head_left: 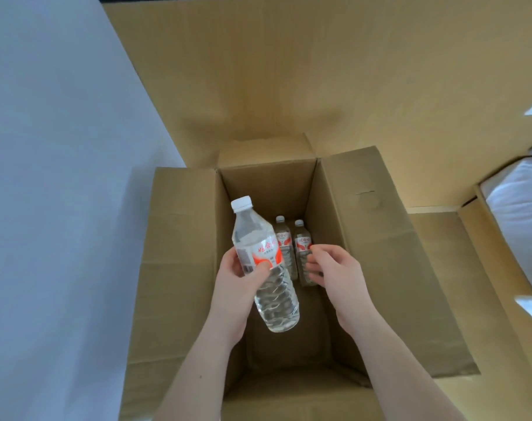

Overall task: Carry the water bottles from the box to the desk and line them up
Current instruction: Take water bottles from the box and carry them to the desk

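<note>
**Cardboard box, one bottle out, two to go**

Cardboard is filling the view: the box (179,268) is standing open, flaps spread. Nearest, the left hand (239,279) is grasping a bottle (263,262) around its label, thumb across the front, holding it tilted above the box opening, cap pointing away and left. Beside it, the right hand (331,268) is reaching down with fingers curling around the right-hand bottle (302,253) in the box; whether the grip is fully closing yet is hard to tell. Just left of that one, touching it, a third bottle (284,244) is lying at the far end of the box floor.

To do this step well, the right hand should probably be closing firmly on the ribbed body before lifting, and rising straight up so the bottle is clearing the wall without knocking its neighbour.

The rest of the box floor is showing bare cardboard. The desk is not in view.
</note>
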The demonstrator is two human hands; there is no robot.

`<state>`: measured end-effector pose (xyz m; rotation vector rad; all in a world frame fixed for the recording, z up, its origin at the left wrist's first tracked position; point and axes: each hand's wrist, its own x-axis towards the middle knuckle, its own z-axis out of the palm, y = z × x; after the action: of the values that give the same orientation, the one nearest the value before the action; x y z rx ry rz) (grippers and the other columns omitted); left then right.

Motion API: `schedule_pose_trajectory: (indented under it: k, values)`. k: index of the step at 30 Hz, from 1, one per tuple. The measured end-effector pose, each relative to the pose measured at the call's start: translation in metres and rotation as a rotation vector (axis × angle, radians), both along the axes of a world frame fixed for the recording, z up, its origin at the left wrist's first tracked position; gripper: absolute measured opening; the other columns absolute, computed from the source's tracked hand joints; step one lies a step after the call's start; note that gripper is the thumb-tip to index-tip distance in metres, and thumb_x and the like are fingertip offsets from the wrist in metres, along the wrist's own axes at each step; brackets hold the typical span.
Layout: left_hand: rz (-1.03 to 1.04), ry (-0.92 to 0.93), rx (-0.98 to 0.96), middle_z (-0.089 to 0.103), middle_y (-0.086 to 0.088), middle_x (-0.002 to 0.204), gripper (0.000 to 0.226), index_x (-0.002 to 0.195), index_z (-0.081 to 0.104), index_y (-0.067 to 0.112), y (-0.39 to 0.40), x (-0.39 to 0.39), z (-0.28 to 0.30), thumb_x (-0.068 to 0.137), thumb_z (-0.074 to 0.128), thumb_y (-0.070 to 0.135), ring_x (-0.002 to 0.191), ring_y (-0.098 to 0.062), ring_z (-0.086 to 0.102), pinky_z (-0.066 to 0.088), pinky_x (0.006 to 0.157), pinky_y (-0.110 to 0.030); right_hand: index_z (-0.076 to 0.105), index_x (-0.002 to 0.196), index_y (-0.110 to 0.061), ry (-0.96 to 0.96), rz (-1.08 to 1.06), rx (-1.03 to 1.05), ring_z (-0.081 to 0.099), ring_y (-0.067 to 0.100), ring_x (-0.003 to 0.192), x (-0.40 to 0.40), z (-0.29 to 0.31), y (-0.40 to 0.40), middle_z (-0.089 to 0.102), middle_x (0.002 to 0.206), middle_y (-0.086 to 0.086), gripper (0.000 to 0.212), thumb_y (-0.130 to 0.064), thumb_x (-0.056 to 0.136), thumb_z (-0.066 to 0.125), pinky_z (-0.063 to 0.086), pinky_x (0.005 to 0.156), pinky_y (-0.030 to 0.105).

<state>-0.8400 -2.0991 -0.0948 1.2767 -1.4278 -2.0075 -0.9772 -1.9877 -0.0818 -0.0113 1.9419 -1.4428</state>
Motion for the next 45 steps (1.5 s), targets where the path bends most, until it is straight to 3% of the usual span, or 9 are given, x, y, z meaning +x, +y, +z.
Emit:
schedule_pose_trajectory:
  k: [5, 10, 16, 19, 29, 36, 42, 45]
  values:
    - [-0.1, 0.095, 0.046, 0.074, 0.016, 0.114, 0.052, 0.125, 0.058, 0.038, 0.005, 0.003, 0.017, 0.078, 0.078, 0.033, 0.109, -0.008, 0.071, 0.059, 0.084, -0.028, 0.069, 0.113, -0.026, 0.037, -0.031, -0.028, 0.07, 0.011, 0.098, 0.02, 0.018, 0.012, 0.073, 0.1, -0.006, 0.014, -0.03, 0.102, 0.06, 0.059, 0.087, 0.028]
    - [-0.177, 0.192, 0.201, 0.073, -0.002, 0.122, 0.037, 0.132, 0.059, 0.025, 0.009, 0.011, 0.026, 0.096, 0.068, 0.023, 0.113, -0.021, 0.071, 0.06, 0.085, -0.034, 0.07, 0.102, -0.03, 0.017, -0.118, -0.064, 0.072, 0.009, 0.095, 0.037, 0.031, 0.031, 0.075, 0.094, -0.008, 0.01, -0.027, 0.101, 0.061, 0.059, 0.083, 0.026]
    - [-0.233, 0.198, 0.339, 0.074, -0.006, 0.105, 0.062, 0.13, 0.062, 0.021, 0.023, 0.01, 0.039, 0.076, 0.079, 0.045, 0.097, -0.022, 0.074, 0.06, 0.085, -0.042, 0.071, 0.099, -0.031, 0.038, -0.188, -0.043, 0.072, 0.01, 0.093, 0.049, 0.041, 0.067, 0.075, 0.084, -0.011, 0.011, -0.028, 0.1, 0.061, 0.06, 0.087, 0.029]
    - [-0.261, 0.152, 0.332, 0.075, -0.01, 0.111, 0.071, 0.127, 0.064, 0.022, 0.032, 0.005, 0.042, 0.065, 0.087, 0.049, 0.1, -0.027, 0.075, 0.061, 0.087, -0.046, 0.073, 0.097, -0.029, 0.042, -0.215, -0.042, 0.072, 0.011, 0.091, 0.052, 0.045, 0.081, 0.075, 0.082, -0.008, 0.012, -0.026, 0.099, 0.061, 0.06, 0.09, 0.033]
    - [-0.44, 0.104, 0.234, 0.077, -0.004, 0.108, 0.057, 0.125, 0.064, 0.025, 0.082, -0.021, 0.066, 0.075, 0.082, 0.046, 0.099, -0.022, 0.076, 0.062, 0.073, -0.034, 0.072, 0.097, -0.026, 0.044, -0.267, -0.068, 0.072, 0.013, 0.088, 0.046, 0.058, 0.139, 0.075, 0.081, -0.007, 0.013, -0.024, 0.095, 0.06, 0.06, 0.092, 0.037]
    - [-0.533, 0.125, 0.254, 0.076, -0.01, 0.115, 0.043, 0.128, 0.064, 0.023, 0.134, -0.028, 0.085, 0.088, 0.074, 0.038, 0.105, -0.027, 0.075, 0.062, 0.075, -0.037, 0.073, 0.098, -0.027, 0.028, -0.339, -0.132, 0.073, 0.018, 0.094, 0.04, 0.071, 0.207, 0.073, 0.074, -0.014, 0.014, -0.026, 0.094, 0.059, 0.06, 0.09, 0.037]
    - [-0.626, 0.137, 0.211, 0.076, -0.012, 0.116, 0.046, 0.127, 0.065, 0.021, 0.192, -0.037, 0.099, 0.084, 0.073, 0.037, 0.105, -0.028, 0.075, 0.062, 0.073, -0.035, 0.073, 0.097, -0.025, 0.035, -0.415, -0.174, 0.07, 0.011, 0.079, 0.042, 0.076, 0.27, 0.071, 0.072, -0.012, 0.016, -0.027, 0.092, 0.059, 0.06, 0.088, 0.042]
    - [-0.683, 0.118, 0.177, 0.076, -0.013, 0.113, 0.043, 0.121, 0.069, 0.02, 0.222, -0.041, 0.102, 0.081, 0.074, 0.037, 0.101, -0.029, 0.075, 0.062, 0.071, -0.035, 0.074, 0.098, -0.024, 0.046, -0.479, -0.19, 0.074, 0.014, 0.087, 0.044, 0.077, 0.3, 0.074, 0.077, -0.01, 0.015, -0.027, 0.093, 0.06, 0.062, 0.088, 0.037]
